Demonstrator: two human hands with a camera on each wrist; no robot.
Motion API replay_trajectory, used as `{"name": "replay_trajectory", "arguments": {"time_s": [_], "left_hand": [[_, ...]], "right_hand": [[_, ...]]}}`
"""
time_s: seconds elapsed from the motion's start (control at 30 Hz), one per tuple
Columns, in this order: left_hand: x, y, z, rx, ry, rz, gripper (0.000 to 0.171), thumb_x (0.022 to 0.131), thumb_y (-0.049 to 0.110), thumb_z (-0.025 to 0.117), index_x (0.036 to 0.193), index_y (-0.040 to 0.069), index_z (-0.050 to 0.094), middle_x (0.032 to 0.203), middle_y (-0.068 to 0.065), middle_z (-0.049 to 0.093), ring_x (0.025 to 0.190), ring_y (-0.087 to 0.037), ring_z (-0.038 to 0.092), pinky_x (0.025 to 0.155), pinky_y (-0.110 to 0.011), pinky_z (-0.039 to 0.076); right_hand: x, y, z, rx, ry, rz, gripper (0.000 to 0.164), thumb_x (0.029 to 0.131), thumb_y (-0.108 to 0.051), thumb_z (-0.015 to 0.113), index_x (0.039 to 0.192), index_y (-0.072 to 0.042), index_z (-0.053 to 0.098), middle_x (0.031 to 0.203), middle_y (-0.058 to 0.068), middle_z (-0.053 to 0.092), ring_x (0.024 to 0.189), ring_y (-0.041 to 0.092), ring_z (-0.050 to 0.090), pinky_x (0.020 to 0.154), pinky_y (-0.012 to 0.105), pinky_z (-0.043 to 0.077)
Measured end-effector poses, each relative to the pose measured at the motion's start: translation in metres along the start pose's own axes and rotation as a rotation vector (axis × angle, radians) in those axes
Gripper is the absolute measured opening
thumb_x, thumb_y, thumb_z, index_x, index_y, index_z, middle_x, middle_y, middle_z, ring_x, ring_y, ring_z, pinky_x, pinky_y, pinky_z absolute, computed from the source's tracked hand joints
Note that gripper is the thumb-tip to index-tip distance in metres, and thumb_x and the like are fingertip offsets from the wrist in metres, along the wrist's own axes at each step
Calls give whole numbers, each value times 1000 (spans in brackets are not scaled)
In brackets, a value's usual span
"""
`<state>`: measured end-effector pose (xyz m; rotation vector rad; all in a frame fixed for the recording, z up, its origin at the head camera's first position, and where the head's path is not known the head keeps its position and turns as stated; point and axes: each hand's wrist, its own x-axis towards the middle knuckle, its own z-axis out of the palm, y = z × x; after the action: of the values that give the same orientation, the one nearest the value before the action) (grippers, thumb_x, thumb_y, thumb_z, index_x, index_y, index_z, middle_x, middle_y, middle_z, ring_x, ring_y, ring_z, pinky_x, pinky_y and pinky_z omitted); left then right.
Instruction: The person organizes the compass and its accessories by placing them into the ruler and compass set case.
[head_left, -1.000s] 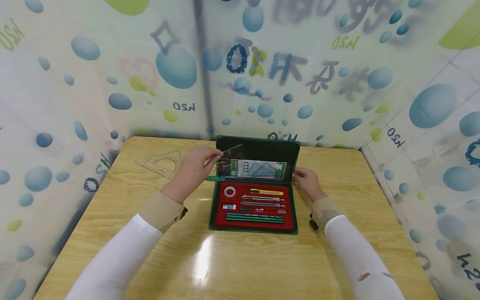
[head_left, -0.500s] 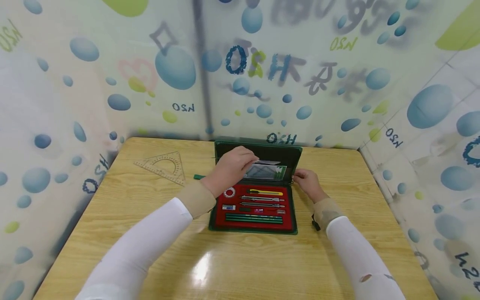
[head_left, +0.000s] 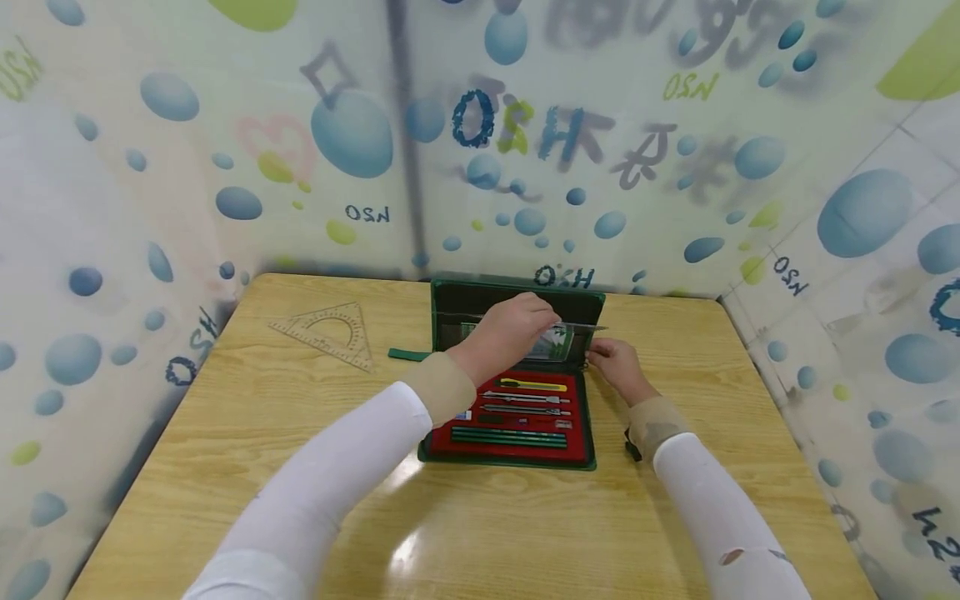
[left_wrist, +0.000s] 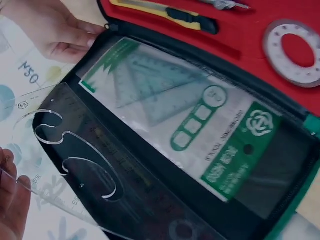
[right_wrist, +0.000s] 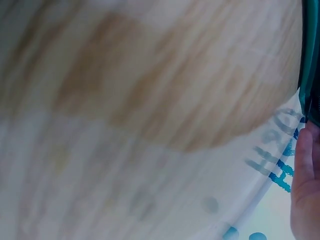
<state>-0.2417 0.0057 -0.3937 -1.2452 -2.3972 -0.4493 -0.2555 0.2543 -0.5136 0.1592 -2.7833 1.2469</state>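
A clear plastic curve ruler point(left_wrist: 75, 117) with curled cutouts is pinched at its edge by my left hand point(head_left: 512, 332), in front of the raised lid. Its long edge shows as a thin line in the head view. My right hand point(head_left: 617, 365) pinches the right edge of the green zip case point(head_left: 506, 464) near the hinge; fingertips and case edge also show in the right wrist view. Inside the lid point(head_left: 517, 293) sits a green-and-white packet point(left_wrist: 165, 110) picturing set squares. My left forearm hides the left part of the red tray.
The red tray holds a yellow utility knife point(head_left: 532, 385), compasses point(head_left: 525, 397), green pencils point(head_left: 510, 437) and a white ring point(left_wrist: 272, 52). A clear set square point(head_left: 362, 343) lies left on the wooden table point(head_left: 247, 433). A green strap point(head_left: 408, 355) sticks out left. Patterned walls stand behind.
My left hand has carried the curve ruler rightward from the lid's left side to its right half, turning it level along the lid. My right hand stays at the case's edge.
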Motion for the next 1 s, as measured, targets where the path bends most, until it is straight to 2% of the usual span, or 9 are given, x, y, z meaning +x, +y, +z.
{"name": "replay_trajectory", "arguments": {"time_s": [0.17,0.33,0.47,0.63,0.87,1.0], "left_hand": [[8,5,1,53,6,6,24,87,13,66,111,13,67,108,4,66,103,-9,56,90,-16,44],[12,5,5,92,4,-30,27,87,14,67,114,13,65,110,3,65,105,-9,55,91,-16,43],[15,4,8,80,17,-58,27,89,16,64,116,12,65,111,3,65,105,-9,55,93,-15,42],[20,4,11,51,35,-63,27,88,15,64,115,12,65,111,4,65,105,-8,55,93,-15,41],[21,8,14,93,-50,-116,31,88,11,65,119,15,62,116,4,62,110,-8,53,94,-16,41],[23,9,18,65,-26,-125,31,88,10,64,118,14,62,116,4,63,111,-9,53,95,-16,40]], "right_hand": [[1,0,1,6,-17,16,9,88,0,59,88,5,67,85,16,66,76,24,55,69,35,48],[1,1,0,11,-29,31,11,90,0,58,91,4,67,88,16,66,79,25,55,72,36,48],[1,1,-1,14,-35,27,10,90,0,57,89,4,67,87,16,65,79,25,55,73,37,49],[1,2,0,20,-35,12,10,89,1,58,90,4,67,89,17,66,81,26,58,75,39,50],[0,1,0,29,-33,10,11,89,3,57,92,5,67,92,19,67,85,28,59,79,43,51],[0,1,-1,21,-29,-12,11,88,4,57,91,6,67,91,19,67,84,28,59,79,44,51]]}}
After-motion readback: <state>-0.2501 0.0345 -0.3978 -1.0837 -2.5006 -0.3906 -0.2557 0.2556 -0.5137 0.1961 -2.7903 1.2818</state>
